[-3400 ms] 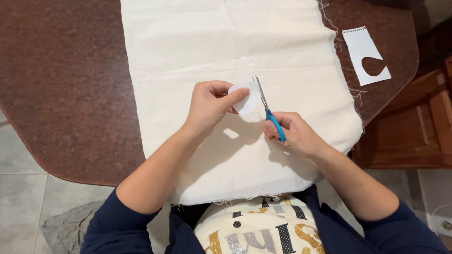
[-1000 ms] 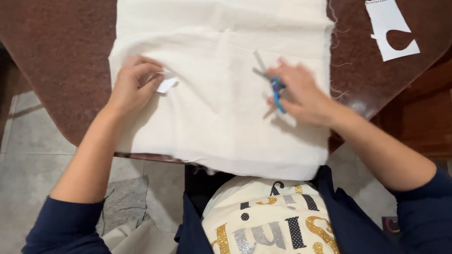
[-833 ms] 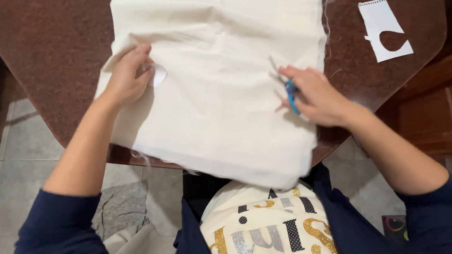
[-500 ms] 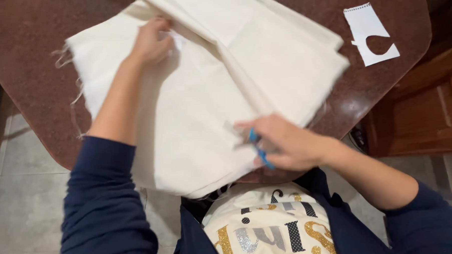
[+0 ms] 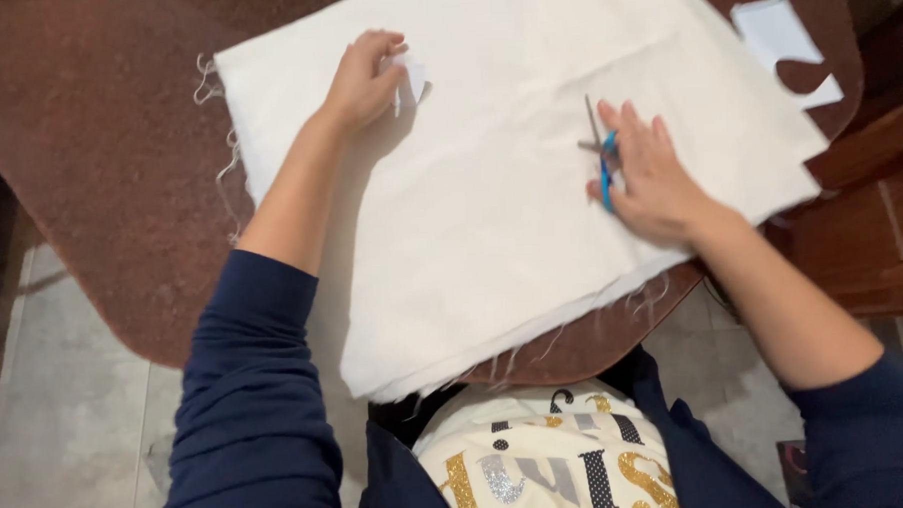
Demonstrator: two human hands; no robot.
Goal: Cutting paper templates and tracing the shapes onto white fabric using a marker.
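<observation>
A large cream cloth [image 5: 490, 203] with frayed edges lies turned at an angle over the brown table [image 5: 88, 167]. My left hand [image 5: 363, 82] rests on the cloth's upper left part and pinches a small white cut-out piece [image 5: 408, 80]. Further right, my right hand [image 5: 654, 172] lies flat on the cloth, fingers spread, with blue-handled scissors [image 5: 602, 157] held under it, the blades pointing away from me.
A white paper pattern [image 5: 785, 47] with a curved notch lies on the table at the upper right. A wooden cabinet [image 5: 876, 229] stands at the right. Grey floor tiles [image 5: 68, 438] show at the lower left. The cloth overhangs the table's near edge.
The cloth was lifted, swung round and laid flat again at a new angle. My left hand carried the small piece to the upper left; my right hand kept the scissors.
</observation>
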